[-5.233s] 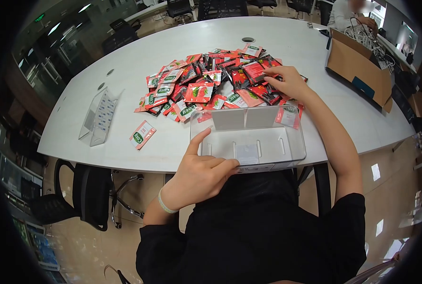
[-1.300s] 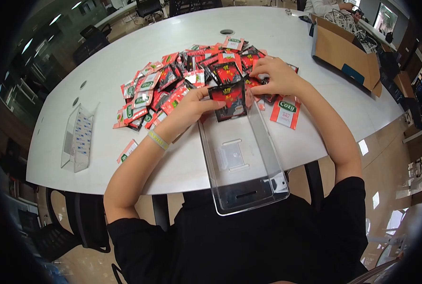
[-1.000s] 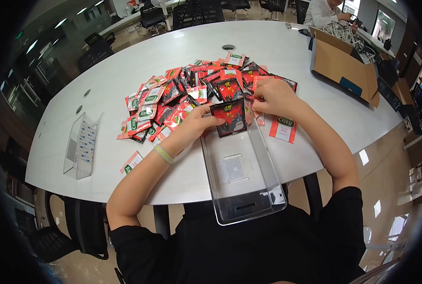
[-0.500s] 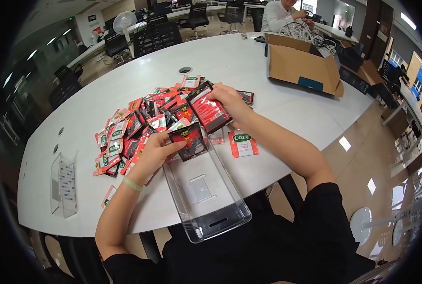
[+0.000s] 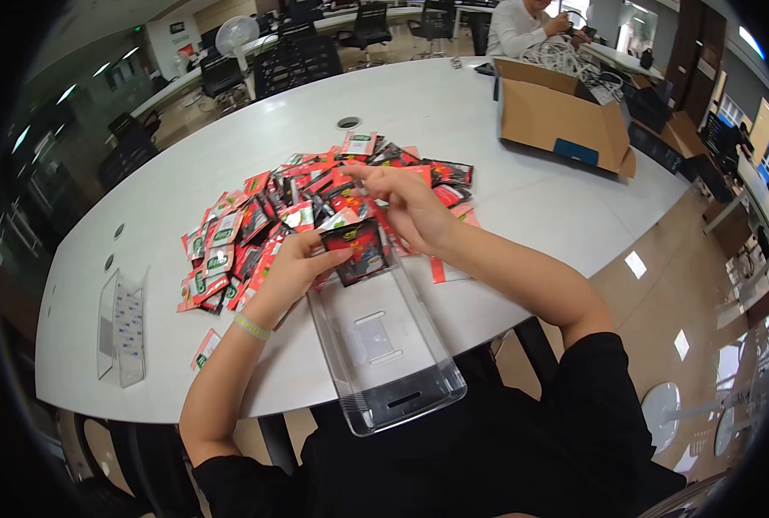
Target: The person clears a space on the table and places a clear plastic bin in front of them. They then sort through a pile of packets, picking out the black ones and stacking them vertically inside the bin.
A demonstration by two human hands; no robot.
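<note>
1. Here's the left hand point(image 5: 302, 263), grasping a black-and-red sachet point(image 5: 356, 250) with its thumb pressed across the front.
2. And the right hand point(image 5: 406, 205) is released, just beyond and to the right of the left, index finger stretched out above the heap of sachets point(image 5: 229, 231).
3. That grasped sachet stands tilted at the far end of the clear container point(image 5: 410, 350), which runs from the left hand back towards the body, its near end over the table edge.
4. Beyond both hands, and spreading out left of the left one, lies the heap, red, pink and black packets all jumbled together on the white table point(image 5: 453, 112).
5. Just under the right forearm, a red-and-white packet point(image 5: 439, 270) peeks out; a loose packet point(image 5: 205, 348) sits left of the left forearm.
6. Farther left of the left hand, there's a clear holder point(image 5: 122, 328) with blue markings.
7. Well off beyond the right hand, it's an open cardboard box point(image 5: 548, 121), white cables point(image 5: 557, 56) behind it and a person in white point(image 5: 516, 30) beside them.
</note>
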